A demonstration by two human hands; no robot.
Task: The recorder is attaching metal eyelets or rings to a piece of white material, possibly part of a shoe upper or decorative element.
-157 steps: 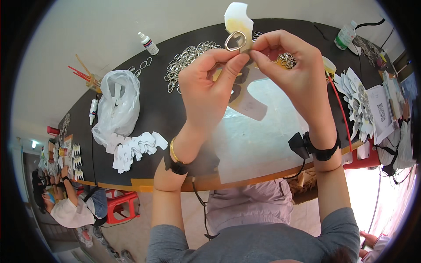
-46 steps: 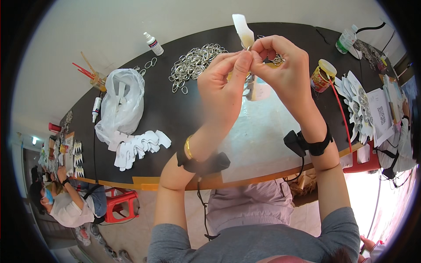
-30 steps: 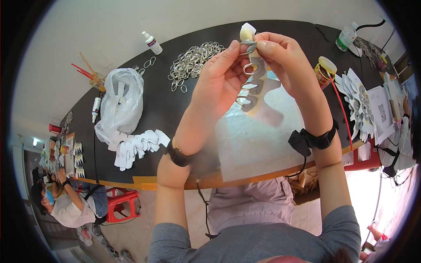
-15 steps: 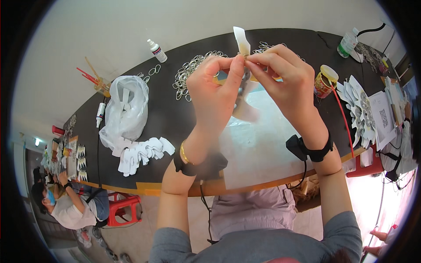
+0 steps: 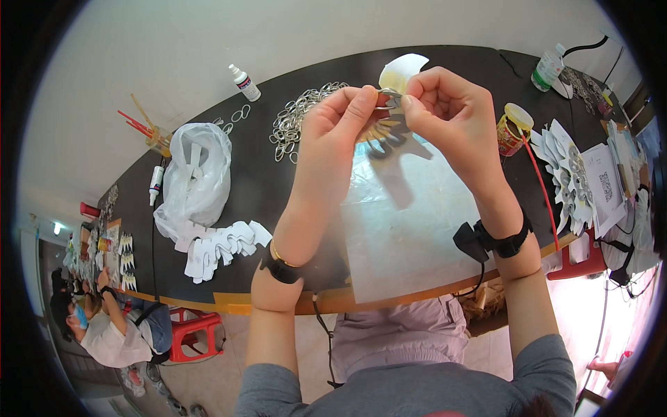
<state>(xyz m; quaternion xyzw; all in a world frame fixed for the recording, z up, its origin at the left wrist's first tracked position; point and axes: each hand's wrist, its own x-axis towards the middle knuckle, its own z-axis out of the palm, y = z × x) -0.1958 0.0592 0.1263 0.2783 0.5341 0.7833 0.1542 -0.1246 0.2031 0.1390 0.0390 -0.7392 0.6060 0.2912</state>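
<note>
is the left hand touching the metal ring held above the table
Touching. In the head view, the left hand pinches the metal ring between thumb and finger.

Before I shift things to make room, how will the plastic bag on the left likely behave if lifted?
The plastic bag should be floppy, judging by its thin, crumpled walls. It may spill if tipped, since its top looks open with white pieces inside. Dragging might disturb the fanned white strips by its lower edge.
</note>
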